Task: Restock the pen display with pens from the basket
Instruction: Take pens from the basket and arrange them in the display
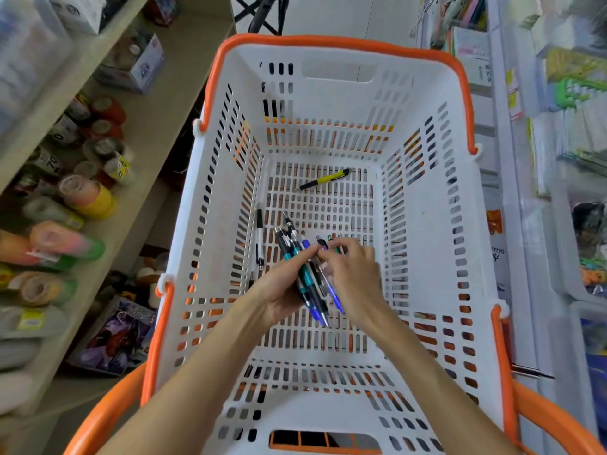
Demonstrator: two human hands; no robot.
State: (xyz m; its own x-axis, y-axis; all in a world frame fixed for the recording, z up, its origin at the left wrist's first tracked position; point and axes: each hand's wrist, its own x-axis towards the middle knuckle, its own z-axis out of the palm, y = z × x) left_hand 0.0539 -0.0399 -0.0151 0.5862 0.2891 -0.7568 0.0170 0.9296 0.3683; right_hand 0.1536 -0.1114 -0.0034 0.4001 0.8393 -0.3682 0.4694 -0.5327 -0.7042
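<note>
Both my hands are down inside a white basket [423, 257] with an orange rim. My left hand [279, 290] grips a bundle of pens [312, 284], teal, black and blue, that sticks out above and below my fist. My right hand [354, 277] pinches pens at the bundle's right side, its fingers curled over them. A yellow and black pen [323, 180] lies alone on the basket floor farther back. A white and black pen [259, 244] lies on the floor left of my hands. The pen display is not clearly visible.
Shelves on the left hold rolls of coloured tape [88, 197] and boxes [134, 67]. On the right stand white racks with packaged stationery [571, 93]. The basket's orange handles [108, 412] hang down near me on both sides.
</note>
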